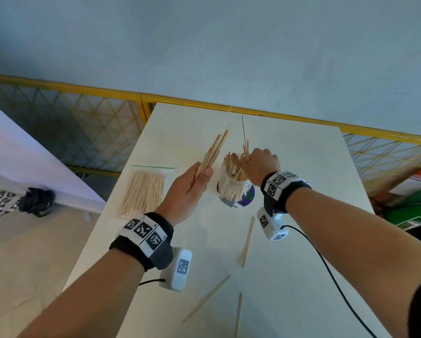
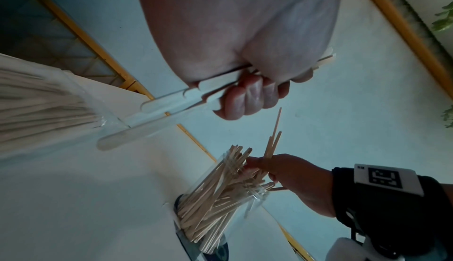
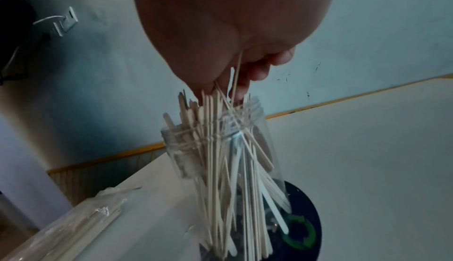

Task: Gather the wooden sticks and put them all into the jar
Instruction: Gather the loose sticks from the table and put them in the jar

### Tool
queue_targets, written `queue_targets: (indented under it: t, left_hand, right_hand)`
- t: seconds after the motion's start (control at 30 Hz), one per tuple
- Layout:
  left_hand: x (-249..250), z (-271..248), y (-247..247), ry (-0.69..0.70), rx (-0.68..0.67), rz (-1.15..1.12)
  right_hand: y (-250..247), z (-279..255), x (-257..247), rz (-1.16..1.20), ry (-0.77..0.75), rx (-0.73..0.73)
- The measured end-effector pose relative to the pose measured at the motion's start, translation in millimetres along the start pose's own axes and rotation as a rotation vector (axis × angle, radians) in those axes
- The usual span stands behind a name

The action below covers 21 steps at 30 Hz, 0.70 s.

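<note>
While we look down from the head view, the clear jar [image 1: 234, 185] stands on the pale desk [image 1: 302, 240], crammed with thin, flat wooden sticks [image 1: 234, 170]. Our left hand [image 1: 188, 191] grips a fanned bundle [image 1: 213, 151]; loose sticks [image 1: 247, 241] lie nearer us. From the left wrist, curled fingers [image 2: 250, 96] clamp smooth, round-ended slats. From the right wrist, our right hand [image 3: 220, 32] pinches a few sticks just above the jar's ribbed mouth.

The right hand [image 3: 235, 38] pinches thin wooden sticks [image 3: 236, 75] above the clear jar [image 3: 259, 129], already crowded with sticks.
</note>
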<state>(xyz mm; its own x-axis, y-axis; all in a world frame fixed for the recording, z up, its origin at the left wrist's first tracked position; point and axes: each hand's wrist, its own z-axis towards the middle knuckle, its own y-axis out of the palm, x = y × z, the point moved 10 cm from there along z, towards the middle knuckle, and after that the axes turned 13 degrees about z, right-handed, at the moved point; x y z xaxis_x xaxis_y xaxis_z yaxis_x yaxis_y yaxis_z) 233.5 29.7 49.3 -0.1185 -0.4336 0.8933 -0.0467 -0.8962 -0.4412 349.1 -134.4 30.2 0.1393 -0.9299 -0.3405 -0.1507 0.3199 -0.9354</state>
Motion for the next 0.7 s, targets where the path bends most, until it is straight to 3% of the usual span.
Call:
queue_targets:
  t: [0.33, 0.53, 0.7]
  left_hand:
    - [-8, 4, -3, -0.003, -0.005, 0.002]
    - [-11, 4, -4, -0.007, -0.019, -0.005]
    - [-12, 1, 3, 0.001, -0.048, 0.001]
  right_hand:
    - [0, 10, 6, 0.416, 0.061, -0.005]
    - [-10, 5, 2, 0.478, 0.006, 0.073]
    - [-8, 1, 4, 0.352, 0.012, 0.054]
